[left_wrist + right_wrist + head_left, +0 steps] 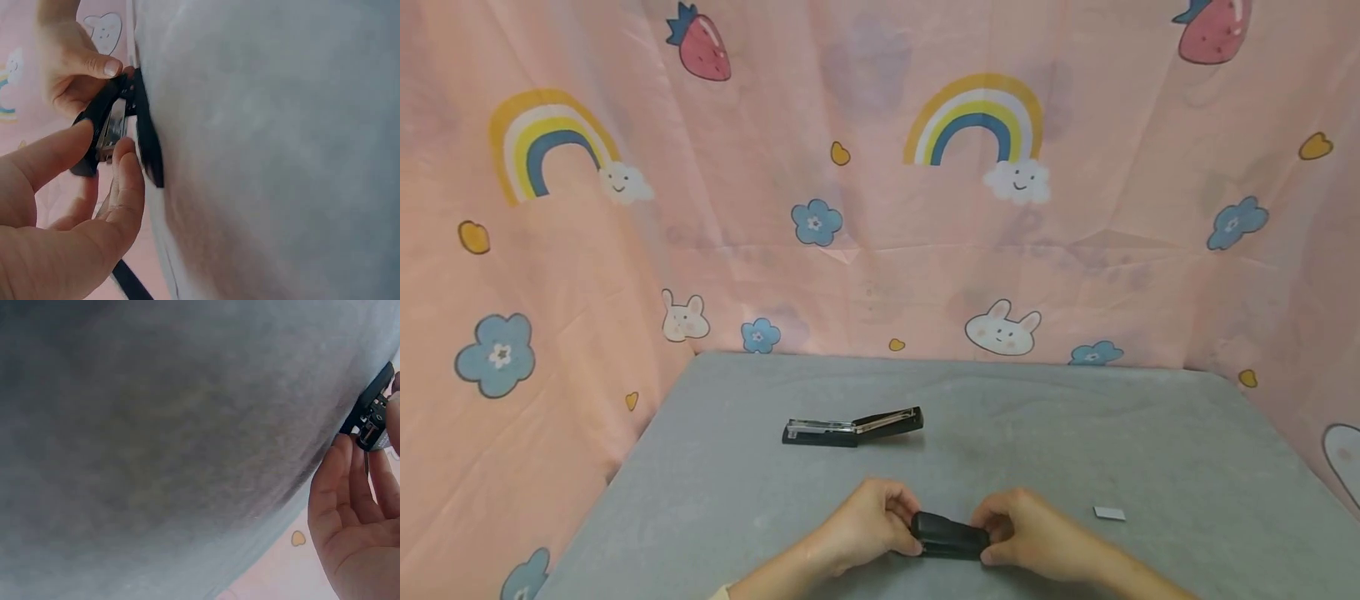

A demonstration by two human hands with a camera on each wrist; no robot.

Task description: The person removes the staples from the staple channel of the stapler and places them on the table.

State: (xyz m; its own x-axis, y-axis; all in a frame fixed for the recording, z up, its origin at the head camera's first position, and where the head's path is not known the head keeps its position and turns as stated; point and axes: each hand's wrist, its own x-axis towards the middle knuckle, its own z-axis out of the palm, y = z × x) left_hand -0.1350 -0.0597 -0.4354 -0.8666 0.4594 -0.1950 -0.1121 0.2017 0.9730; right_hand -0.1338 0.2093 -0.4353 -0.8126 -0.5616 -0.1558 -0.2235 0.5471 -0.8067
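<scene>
A black stapler (pixel 953 533) lies near the front of the table between both hands. Its top arm stands raised from the base (pixel 149 144) in the left wrist view, with metal showing between them. My left hand (pixel 868 527) pinches the free end of the top arm, thumb on one side and fingertips on the other. At the hinge end my right hand (pixel 1037 535) grips the stapler between thumb and fingers; in the right wrist view that end (pixel 373 419) sits partly behind the thumb.
A second black stapler (pixel 822 437) lies farther back, folded wide apart with its metal rail up. To the right is a small pale flat piece (pixel 1109 514). A grey cloth covers the table (pixel 1150 442); a pink patterned curtain (pixel 880 283) hangs behind and at the sides.
</scene>
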